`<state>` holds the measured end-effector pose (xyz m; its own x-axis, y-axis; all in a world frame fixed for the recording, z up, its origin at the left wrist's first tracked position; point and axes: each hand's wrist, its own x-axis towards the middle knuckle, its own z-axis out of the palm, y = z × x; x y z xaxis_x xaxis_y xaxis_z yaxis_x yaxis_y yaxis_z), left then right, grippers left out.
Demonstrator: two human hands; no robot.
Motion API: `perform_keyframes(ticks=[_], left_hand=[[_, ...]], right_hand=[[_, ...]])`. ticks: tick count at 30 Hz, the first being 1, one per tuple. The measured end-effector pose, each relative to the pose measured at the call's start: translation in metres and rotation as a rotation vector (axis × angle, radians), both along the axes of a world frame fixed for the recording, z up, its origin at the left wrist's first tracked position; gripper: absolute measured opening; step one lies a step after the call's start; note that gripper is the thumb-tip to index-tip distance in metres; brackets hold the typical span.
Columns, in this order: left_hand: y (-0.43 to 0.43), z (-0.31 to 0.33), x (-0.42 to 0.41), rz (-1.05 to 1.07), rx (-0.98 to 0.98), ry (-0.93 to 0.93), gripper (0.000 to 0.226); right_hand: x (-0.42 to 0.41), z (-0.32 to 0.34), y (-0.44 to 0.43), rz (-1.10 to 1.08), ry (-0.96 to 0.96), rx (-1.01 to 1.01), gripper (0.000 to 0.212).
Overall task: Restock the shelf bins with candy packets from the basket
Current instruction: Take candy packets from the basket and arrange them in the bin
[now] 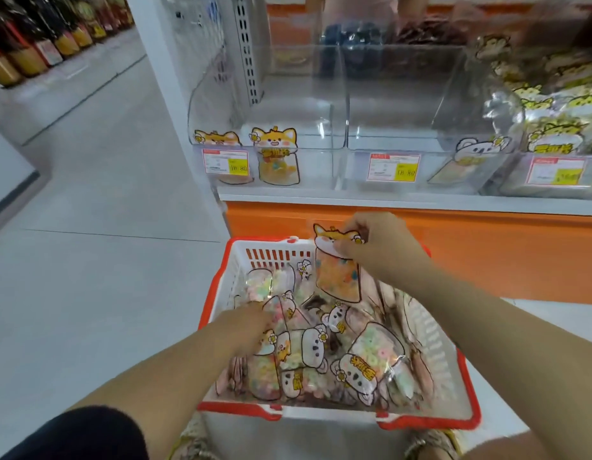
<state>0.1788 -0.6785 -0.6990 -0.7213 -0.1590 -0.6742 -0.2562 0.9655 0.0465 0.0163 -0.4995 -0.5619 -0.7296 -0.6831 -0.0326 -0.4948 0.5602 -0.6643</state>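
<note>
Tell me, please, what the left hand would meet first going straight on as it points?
Probably the pastel candy packet atop the pile in the basket; the left hand looks nearly on it, depth unclear.

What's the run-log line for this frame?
right hand: holds fox packet over basket | left hand: among loose packets, grip unclear | fox bin: nearly empty

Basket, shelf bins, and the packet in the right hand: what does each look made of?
Basket: moulded plastic, white slotted walls with a red rim, slightly glossy. Shelf bins: clear rigid plastic, probably acrylic; you can see straight through, and edges catch glare. Packet, pinched by the right hand: thin glossy plastic film, printed top, transparent body showing candy.
</note>
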Motion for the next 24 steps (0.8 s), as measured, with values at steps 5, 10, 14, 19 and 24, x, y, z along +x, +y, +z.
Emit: perform_keyframes(ticks=[5, 10, 14, 19, 24], left_hand=[[-0.001, 0.016, -0.027, -0.176, -0.133, -0.114, 0.034], [-0.002, 0.084, -0.047, 0.073, 0.171, -0.051, 0.020], [0.009, 0.126, -0.041, 0.250, 0.414, 0.200, 0.018], [0.044, 0.154, -0.036, 0.446, 0.629, 0.498, 0.005], [0.062, 0.171, -0.024, 0.591, 0.746, 0.673, 0.011]], right_hand=[[-0.011, -0.013, 0.013, 0.043, -0.058, 0.080, 0.013], [-0.012, -0.011, 0.046, -0.005, -0.305, 0.031, 0.031], [-0.009, -0.003, 0.090, -0.088, -0.276, -0.042, 0.013], [-0.002, 0.039, 0.148, 0.074, -0.433, -0.083, 0.034], [0.008, 0.082, 0.160, 0.106, -0.057, -0.172, 0.007]])
